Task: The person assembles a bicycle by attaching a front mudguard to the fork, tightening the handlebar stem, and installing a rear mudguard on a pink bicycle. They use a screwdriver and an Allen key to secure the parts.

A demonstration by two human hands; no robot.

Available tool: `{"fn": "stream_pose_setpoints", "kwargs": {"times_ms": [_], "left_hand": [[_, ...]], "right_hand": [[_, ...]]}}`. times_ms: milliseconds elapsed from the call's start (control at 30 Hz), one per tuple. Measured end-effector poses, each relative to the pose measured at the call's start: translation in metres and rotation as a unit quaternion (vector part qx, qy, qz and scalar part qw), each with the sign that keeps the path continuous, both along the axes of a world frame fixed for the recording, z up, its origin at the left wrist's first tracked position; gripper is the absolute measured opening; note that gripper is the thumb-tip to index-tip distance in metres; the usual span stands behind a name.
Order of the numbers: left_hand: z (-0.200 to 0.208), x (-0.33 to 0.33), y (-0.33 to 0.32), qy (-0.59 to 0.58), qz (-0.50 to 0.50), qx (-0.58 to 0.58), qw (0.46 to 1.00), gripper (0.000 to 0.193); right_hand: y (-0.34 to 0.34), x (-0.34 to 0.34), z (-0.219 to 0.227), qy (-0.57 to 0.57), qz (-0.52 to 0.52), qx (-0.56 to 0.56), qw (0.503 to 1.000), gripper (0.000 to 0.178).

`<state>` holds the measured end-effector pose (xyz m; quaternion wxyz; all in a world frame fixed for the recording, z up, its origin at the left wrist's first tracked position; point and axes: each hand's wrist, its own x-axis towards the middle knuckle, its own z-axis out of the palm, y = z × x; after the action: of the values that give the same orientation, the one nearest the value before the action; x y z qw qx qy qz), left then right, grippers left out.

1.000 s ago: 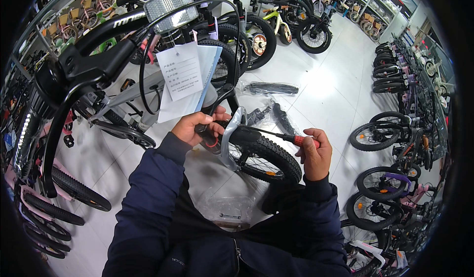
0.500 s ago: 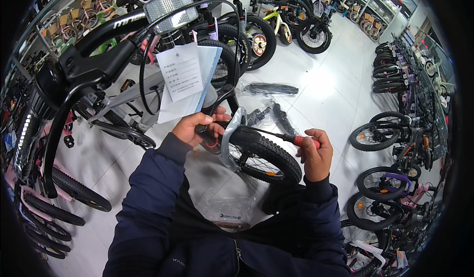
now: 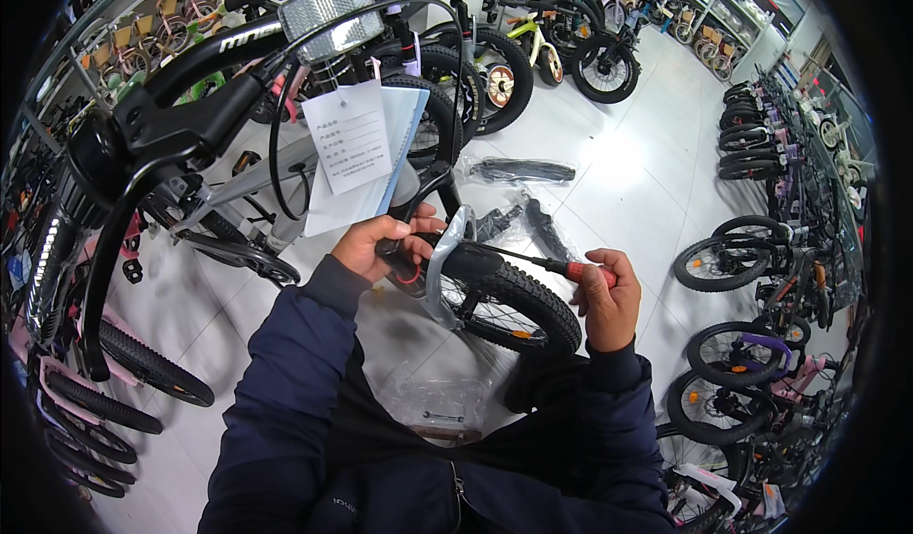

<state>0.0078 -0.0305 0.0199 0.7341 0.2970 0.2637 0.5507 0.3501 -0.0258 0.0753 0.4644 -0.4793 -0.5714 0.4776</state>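
Note:
In front of me stands a grey bicycle with its front wheel (image 3: 537,310) turned to the right. My right hand (image 3: 609,296) is closed on the red handle of a screwdriver (image 3: 576,271). Its thin shaft runs left over the tyre to the black mudguard (image 3: 473,261); where its tip rests is hard to see. Beside the mudguard a silver-grey arch (image 3: 440,277) curves over the wheel. My left hand (image 3: 366,249) is wrapped round the top of the black fork leg (image 3: 404,272). Some of its fingers show behind the fork.
The handlebar (image 3: 181,77), front reflector (image 3: 328,20) and a hanging paper tag (image 3: 347,139) are close at upper left. Plastic-wrapped parts (image 3: 523,170) lie on the floor beyond the wheel. A clear bag (image 3: 437,406) lies near my legs. Rows of bicycles (image 3: 751,344) line both sides.

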Motion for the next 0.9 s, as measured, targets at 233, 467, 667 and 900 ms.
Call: {"fn": "stream_pose_setpoints", "kwargs": {"times_ms": [233, 467, 667, 900], "left_hand": [[-0.003, -0.001, 0.001, -0.009, -0.006, -0.005, 1.0, 0.057], [-0.008, -0.003, 0.003, -0.009, -0.012, -0.003, 1.0, 0.059], [-0.005, -0.001, 0.002, -0.01, -0.012, 0.001, 1.0, 0.053], [-0.003, -0.002, 0.0, -0.018, -0.022, 0.005, 1.0, 0.05]], "right_hand": [[0.002, 0.001, -0.003, -0.011, 0.008, 0.05, 0.999, 0.025], [0.002, 0.003, -0.004, -0.027, 0.016, 0.06, 0.998, 0.03], [0.004, 0.003, -0.008, 0.036, 0.001, 0.067, 0.997, 0.03], [0.007, 0.01, -0.008, 0.022, 0.028, 0.014, 0.999, 0.028]]}}
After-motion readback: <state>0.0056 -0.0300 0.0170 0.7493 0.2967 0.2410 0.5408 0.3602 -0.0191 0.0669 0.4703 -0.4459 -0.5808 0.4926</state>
